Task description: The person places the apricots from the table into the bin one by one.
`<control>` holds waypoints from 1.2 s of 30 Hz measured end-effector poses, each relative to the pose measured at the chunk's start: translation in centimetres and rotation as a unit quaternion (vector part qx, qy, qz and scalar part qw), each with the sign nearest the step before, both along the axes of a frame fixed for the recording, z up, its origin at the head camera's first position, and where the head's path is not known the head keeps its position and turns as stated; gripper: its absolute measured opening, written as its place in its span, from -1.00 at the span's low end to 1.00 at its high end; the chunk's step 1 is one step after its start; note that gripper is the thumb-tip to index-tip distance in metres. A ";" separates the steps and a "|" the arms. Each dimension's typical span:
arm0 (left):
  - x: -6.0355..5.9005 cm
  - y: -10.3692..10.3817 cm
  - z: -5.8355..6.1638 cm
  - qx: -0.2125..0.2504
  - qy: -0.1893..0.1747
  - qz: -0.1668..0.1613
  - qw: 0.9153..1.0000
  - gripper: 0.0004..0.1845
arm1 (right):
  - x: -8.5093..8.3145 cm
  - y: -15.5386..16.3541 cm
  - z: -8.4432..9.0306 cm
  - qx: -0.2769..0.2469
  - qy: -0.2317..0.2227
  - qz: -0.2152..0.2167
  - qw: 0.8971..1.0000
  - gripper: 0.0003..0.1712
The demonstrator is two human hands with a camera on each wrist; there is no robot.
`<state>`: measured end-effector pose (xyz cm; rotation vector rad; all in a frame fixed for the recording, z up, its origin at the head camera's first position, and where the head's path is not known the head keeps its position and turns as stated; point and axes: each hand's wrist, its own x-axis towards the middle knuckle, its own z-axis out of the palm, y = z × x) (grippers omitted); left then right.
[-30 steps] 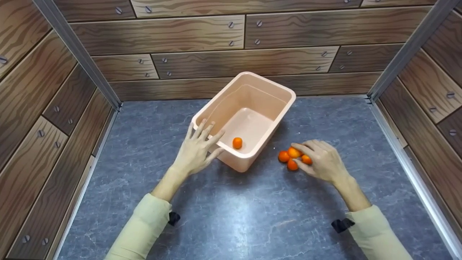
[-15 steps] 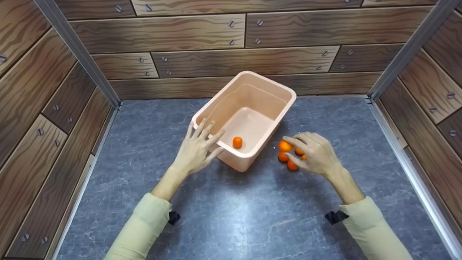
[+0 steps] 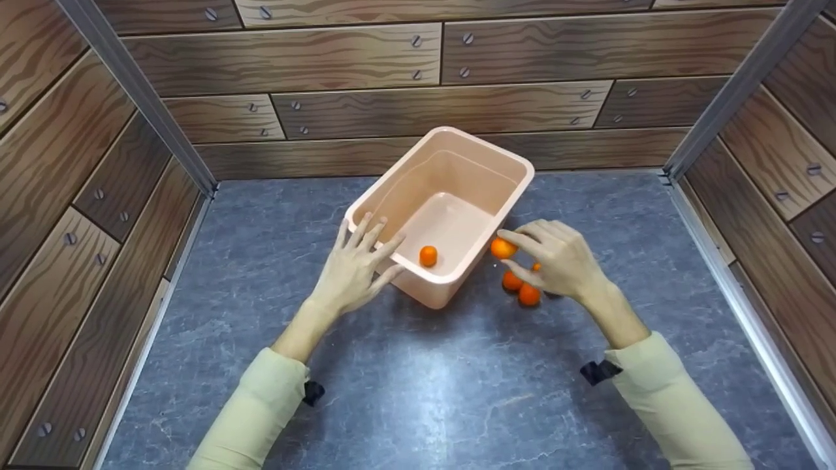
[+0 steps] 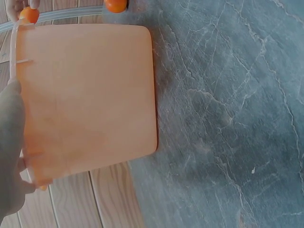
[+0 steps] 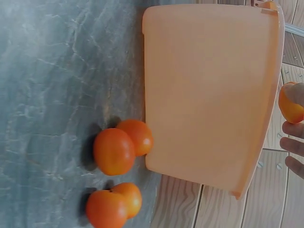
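A peach plastic bin stands on the grey table with one small orange fruit inside. My left hand rests with straight, spread fingers on the bin's near left corner; the left wrist view shows the bin's outer wall. My right hand pinches another orange fruit between thumb and fingers, lifted beside the bin's right wall. The held fruit also shows at the right wrist view's edge. Several more fruits lie on the table under that hand, two of them close against the bin.
Wood-patterned walls with metal corner posts enclose the table on the left, back and right. The grey marbled tabletop stretches toward me between my two sleeves.
My right hand closed on one fruit from the pile, lifted it and moved it left and up toward the bin's right rim. The left hand stayed on the bin.
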<state>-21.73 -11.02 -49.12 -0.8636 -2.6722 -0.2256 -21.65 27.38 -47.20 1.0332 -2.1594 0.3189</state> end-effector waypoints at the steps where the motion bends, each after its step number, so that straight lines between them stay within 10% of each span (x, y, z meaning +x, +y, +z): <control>1: 0.0 0.0 0.0 0.000 -0.001 -0.001 1.000 -0.36 | -0.1 -0.1 0.2 0.001 0.002 0.001 1.000 -0.45; 36: -0.1 0.0 0.1 0.006 0.008 -0.005 1.000 -0.35 | -4.3 -5.7 2.9 0.101 -0.008 0.025 0.995 -0.48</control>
